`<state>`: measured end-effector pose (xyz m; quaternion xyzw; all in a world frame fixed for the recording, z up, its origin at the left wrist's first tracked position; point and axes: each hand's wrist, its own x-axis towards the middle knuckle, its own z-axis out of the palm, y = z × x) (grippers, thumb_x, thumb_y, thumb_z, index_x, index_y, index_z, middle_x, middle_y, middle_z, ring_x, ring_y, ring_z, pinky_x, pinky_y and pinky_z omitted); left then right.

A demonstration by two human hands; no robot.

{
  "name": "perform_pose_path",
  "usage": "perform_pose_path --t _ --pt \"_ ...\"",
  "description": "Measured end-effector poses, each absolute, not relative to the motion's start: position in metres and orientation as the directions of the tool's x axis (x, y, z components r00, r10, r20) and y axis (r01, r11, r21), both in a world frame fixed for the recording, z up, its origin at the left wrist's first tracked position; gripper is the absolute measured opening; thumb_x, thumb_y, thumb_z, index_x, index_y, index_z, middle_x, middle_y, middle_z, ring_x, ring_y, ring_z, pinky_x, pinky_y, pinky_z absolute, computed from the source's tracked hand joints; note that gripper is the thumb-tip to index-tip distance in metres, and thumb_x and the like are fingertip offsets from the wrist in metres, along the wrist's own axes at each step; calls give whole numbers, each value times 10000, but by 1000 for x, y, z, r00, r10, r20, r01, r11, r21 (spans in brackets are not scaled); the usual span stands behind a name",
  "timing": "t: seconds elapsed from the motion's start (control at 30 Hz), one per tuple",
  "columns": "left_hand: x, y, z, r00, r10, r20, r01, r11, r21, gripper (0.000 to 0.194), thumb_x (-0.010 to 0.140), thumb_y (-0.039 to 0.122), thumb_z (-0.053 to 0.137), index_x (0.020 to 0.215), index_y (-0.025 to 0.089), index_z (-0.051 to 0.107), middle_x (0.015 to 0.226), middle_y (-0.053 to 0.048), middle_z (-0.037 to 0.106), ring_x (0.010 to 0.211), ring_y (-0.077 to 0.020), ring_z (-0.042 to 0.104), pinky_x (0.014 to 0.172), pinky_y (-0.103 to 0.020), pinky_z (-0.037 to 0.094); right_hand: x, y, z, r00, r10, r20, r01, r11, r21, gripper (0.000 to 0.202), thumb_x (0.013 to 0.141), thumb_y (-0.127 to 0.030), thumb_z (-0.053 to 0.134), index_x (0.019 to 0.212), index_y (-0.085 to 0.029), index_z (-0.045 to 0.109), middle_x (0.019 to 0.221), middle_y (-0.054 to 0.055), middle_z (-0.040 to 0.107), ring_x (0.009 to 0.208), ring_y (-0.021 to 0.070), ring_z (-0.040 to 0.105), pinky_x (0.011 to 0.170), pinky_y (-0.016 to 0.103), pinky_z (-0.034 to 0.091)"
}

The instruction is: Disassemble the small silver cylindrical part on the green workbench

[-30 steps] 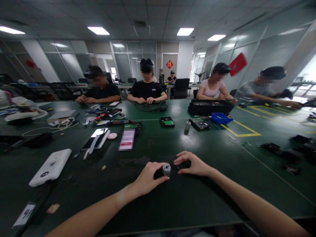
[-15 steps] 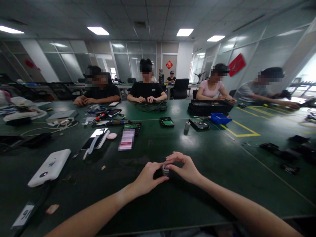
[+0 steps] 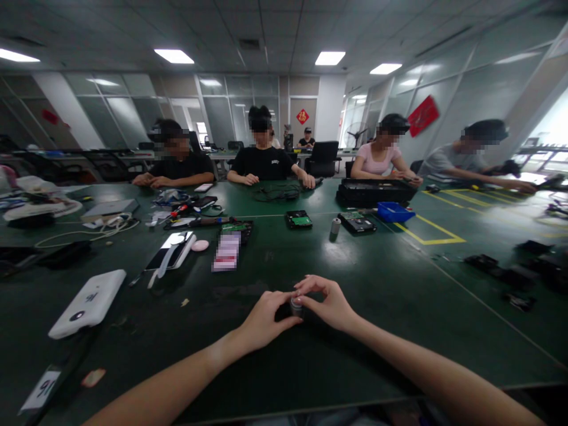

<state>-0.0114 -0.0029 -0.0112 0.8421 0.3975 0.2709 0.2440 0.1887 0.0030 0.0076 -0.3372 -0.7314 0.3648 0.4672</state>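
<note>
Upright on the green table (image 3: 381, 284), a small grey cylinder (image 3: 296, 310) stands between my two hands. My left hand (image 3: 266, 318) is closed round its side, thumb in front and forefinger behind. From the right, my right hand (image 3: 332, 305) pinches at the top of the same cylinder with thumb and fingertips. Whether a tiny part sits between those fingertips is hidden. A similar grey cylinder (image 3: 335, 226) stands farther back, beside an open hard drive (image 3: 358, 223).
Another hard drive (image 3: 299, 219) and a phone (image 3: 226, 251) lie ahead. To the left are a white device (image 3: 87, 303), a white power bank-like block (image 3: 180, 248) and cables. A blue tray (image 3: 394, 212) stands at back right. Several people sit across the table.
My right thumb and fingertips have shifted slightly at the cylinder's top; my left hand keeps its hold. Across the table, a person in black has moved one hand outward to a dark item.
</note>
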Motion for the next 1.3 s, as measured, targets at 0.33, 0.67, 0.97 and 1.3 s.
perform_pose_path --t 0.33,0.67,0.97,1.3 --pt "-9 -2 -6 570 783 250 511 -576 639 424 808 358 698 1204 251 589 1157 -25 670 1033 -224 596 923 -348 398 199 13 8 42 896 442 -72 444 -893 250 927 -425 489 817 -203 522 489 -63 549 452 99 531 614 253 500" --pt "-11 -1 -12 546 797 257 524 -565 637 436 799 370 703 1201 240 593 1057 -27 677 957 -217 599 855 -332 428 191 -3 13 -375 793 479 282 590 -756 194 780 -236 697 970 -212 665 1018 61 700 986 218 654 940 406 468" --pt "-10 -2 -6 575 783 239 530 -578 620 402 816 375 686 1190 258 596 1119 -11 675 1006 -210 599 897 -333 406 219 18 6 -333 859 389 210 470 -857 274 786 -293 713 1004 -184 590 893 53 737 886 201 700 910 398 495" --pt "-11 -2 -8 575 774 266 528 -599 602 403 814 379 689 1183 252 587 1161 -20 665 1049 -217 593 918 -339 407 253 29 3 -606 766 214 507 579 -638 415 682 -392 793 1062 -261 692 1183 66 655 1272 300 449 1045 507 345"
